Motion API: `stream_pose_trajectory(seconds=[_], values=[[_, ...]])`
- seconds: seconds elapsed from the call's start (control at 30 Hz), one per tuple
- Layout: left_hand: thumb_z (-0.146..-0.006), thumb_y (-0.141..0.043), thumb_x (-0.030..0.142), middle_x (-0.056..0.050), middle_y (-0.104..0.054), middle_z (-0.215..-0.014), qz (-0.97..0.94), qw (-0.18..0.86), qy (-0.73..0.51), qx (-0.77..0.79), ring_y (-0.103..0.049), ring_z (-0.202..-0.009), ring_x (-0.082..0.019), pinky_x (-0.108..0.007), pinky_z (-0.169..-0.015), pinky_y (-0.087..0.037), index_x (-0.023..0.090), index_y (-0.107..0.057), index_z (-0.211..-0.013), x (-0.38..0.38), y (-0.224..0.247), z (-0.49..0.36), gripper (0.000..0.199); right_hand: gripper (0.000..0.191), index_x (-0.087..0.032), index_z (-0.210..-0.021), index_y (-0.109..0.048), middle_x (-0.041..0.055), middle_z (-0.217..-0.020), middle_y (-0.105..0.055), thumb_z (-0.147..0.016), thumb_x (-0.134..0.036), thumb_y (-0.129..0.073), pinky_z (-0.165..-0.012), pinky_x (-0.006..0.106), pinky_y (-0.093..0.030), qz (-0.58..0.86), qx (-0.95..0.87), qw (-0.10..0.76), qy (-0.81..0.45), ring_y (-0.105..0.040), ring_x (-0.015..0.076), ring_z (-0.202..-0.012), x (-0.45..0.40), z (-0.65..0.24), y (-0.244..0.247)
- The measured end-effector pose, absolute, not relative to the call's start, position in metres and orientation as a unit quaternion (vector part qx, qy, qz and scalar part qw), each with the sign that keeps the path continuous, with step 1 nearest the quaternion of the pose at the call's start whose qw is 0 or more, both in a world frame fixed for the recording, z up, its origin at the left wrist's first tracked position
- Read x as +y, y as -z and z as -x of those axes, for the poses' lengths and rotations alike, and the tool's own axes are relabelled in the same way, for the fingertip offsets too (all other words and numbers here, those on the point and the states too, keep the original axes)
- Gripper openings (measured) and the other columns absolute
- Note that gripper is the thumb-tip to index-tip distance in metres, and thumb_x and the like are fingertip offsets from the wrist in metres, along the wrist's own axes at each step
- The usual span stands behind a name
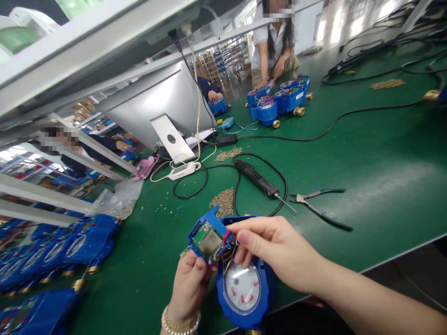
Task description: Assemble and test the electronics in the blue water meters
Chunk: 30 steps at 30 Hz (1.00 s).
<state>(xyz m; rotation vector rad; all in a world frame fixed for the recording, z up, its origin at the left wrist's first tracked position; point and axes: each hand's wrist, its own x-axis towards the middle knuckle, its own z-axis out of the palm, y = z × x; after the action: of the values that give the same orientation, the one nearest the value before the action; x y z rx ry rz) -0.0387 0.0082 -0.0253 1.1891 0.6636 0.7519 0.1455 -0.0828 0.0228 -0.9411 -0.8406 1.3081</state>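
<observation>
A blue plastic frame holding a circuit board with a small display (209,239) is tilted above the near table edge. My left hand (190,281) grips its lower left side. My right hand (275,251) is at its right side, fingers closed by the red and yellow wires (228,253); what the fingertips pinch is too small to name. Just below sits a blue meter body (244,295) with a round white dial and red pointers. Wires run between the frame and the meter. Part of the meter's top is hidden behind my right hand.
A black electric screwdriver (256,179), pliers (316,202) and a screw pile (223,200) lie beyond my hands on the green table (366,163). Blue meters (77,246) line the left. A monitor (164,107), cables and assembled meters (279,100) stand farther back, where other people work.
</observation>
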Motion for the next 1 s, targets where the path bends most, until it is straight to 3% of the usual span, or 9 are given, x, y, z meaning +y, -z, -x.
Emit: stream_pose_trajectory(seconds=[0.1, 0.23, 0.37, 0.7, 0.77, 0.87, 0.93, 1.0], values=[[-0.068, -0.073, 0.053, 0.002, -0.049, -0.049, -0.527, 0.724, -0.323, 0.307, -0.035, -0.043, -0.004, -0.013, -0.041, -0.03, 0.017, -0.071, -0.076, 0.009, 0.022, 0.037, 0.038, 0.027, -0.012, -0.101, -0.069, 0.0019, -0.065, -0.066, -0.086, -0.031, -0.056, -0.056, 0.022, -0.051, 0.462, -0.379, 0.612, -0.519, -0.061, 0.01, -0.056, -0.08, -0.15, -0.022], [-0.068, -0.072, 0.054, 0.003, -0.045, -0.049, -0.53, 0.726, -0.305, 0.312, -0.028, -0.044, -0.004, -0.015, -0.041, -0.022, 0.014, -0.068, -0.074, 0.01, 0.02, 0.037, 0.041, 0.016, -0.018, -0.092, -0.071, 0.0017, -0.08, -0.071, -0.086, -0.021, -0.057, -0.065, 0.022, -0.051, 0.535, -0.505, 0.586, -0.339, -0.064, 0.0114, -0.069, -0.082, -0.155, -0.023], [-0.068, -0.071, 0.056, 0.003, -0.043, -0.049, -0.533, 0.726, -0.297, 0.318, -0.027, -0.045, -0.005, -0.017, -0.042, -0.019, 0.013, -0.064, -0.068, 0.009, 0.018, 0.035, 0.044, 0.015, -0.02, -0.096, -0.069, 0.0001, -0.09, -0.072, -0.088, -0.018, -0.056, -0.075, 0.021, -0.051, 0.537, -0.596, 0.555, -0.22, -0.066, 0.0109, -0.082, -0.086, -0.161, -0.025], [-0.064, -0.073, 0.058, 0.0, -0.046, -0.053, -0.556, 0.729, -0.246, 0.315, -0.028, -0.047, -0.007, -0.02, -0.044, -0.019, 0.013, -0.067, -0.069, 0.012, 0.011, 0.034, 0.046, 0.013, -0.019, -0.091, -0.063, 0.0025, -0.086, -0.069, -0.091, -0.017, -0.05, -0.073, 0.023, -0.053, 0.53, -0.668, 0.509, -0.118, -0.065, 0.0122, -0.08, -0.089, -0.168, -0.024], [-0.065, -0.072, 0.057, 0.0, -0.048, -0.054, -0.562, 0.729, -0.238, 0.309, -0.028, -0.047, -0.007, -0.02, -0.045, -0.019, 0.012, -0.069, -0.072, 0.014, 0.01, 0.036, 0.046, 0.017, -0.018, -0.106, -0.06, 0.0065, -0.105, -0.067, -0.091, -0.018, -0.051, -0.086, 0.029, -0.053, 0.527, -0.68, 0.501, -0.094, -0.063, 0.016, -0.098, -0.09, -0.173, -0.024], [-0.067, -0.071, 0.057, -0.001, -0.049, -0.053, -0.568, 0.733, -0.224, 0.3, -0.03, -0.046, -0.007, -0.021, -0.044, -0.019, 0.012, -0.071, -0.074, 0.016, 0.009, 0.038, 0.046, 0.047, -0.017, -0.137, -0.037, 0.0104, -0.139, -0.047, -0.092, -0.018, -0.049, -0.106, 0.035, -0.043, 0.514, -0.725, 0.449, -0.09, -0.045, 0.0181, -0.128, -0.089, -0.18, -0.023], [-0.067, -0.071, 0.057, -0.001, -0.048, -0.052, -0.568, 0.737, -0.215, 0.295, -0.03, -0.045, -0.007, -0.021, -0.044, -0.018, 0.012, -0.071, -0.075, 0.018, 0.008, 0.038, 0.046, 0.053, -0.016, -0.144, -0.027, 0.0097, -0.146, -0.039, -0.094, -0.016, -0.043, -0.111, 0.033, -0.037, 0.49, -0.764, 0.407, -0.102, -0.037, 0.0156, -0.134, -0.087, -0.182, -0.022], [-0.067, -0.071, 0.057, -0.001, -0.048, -0.052, -0.565, 0.742, -0.211, 0.293, -0.03, -0.045, -0.008, -0.021, -0.044, -0.018, 0.012, -0.07, -0.072, 0.019, 0.007, 0.037, 0.045, 0.052, -0.015, -0.144, -0.026, 0.0099, -0.147, -0.038, -0.094, -0.013, -0.04, -0.113, 0.033, -0.035, 0.469, -0.783, 0.398, -0.097, -0.034, 0.0149, -0.136, -0.085, -0.181, -0.02]])
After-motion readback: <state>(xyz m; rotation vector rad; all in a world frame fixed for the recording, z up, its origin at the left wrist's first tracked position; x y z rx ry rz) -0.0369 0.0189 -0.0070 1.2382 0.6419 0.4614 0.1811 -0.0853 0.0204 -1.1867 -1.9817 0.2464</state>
